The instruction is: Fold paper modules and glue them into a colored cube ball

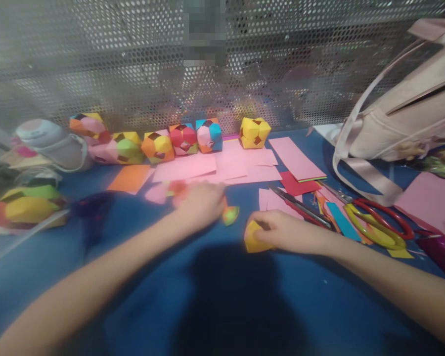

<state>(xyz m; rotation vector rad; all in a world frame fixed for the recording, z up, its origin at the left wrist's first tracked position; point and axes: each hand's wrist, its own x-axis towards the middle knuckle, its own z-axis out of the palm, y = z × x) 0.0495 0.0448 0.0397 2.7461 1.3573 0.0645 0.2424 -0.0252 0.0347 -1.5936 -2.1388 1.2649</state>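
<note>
Perforated metal sheeting [133, 74] closes off the back of the blue bench [222, 296] you are working at.

Your right hand [285, 230] rests low on the bench and pinches a yellow folded paper [254, 241] between thumb and fingers, at its left edge. Your left hand [202, 202] lies palm-down just across from it, fingers curled. It is blurred, so you cannot tell whether it grips anything. A small green and orange folded piece [230, 215] sits on the bench at its fingertips, between your two hands.

Beyond both hands, pink paper sheets [222, 165] lie spread flat, with an orange sheet [130, 178] past your left hand. Further back, a row of coloured paper balls [159, 147] stands along the metal sheeting.

Just to the right of your right hand lie scissors [374, 225] with yellow and red handles, among coloured paper strips. A pale pink bag [404, 118] sits further off on that side. Well to the left of your left hand sits another paper ball [25, 207].
</note>
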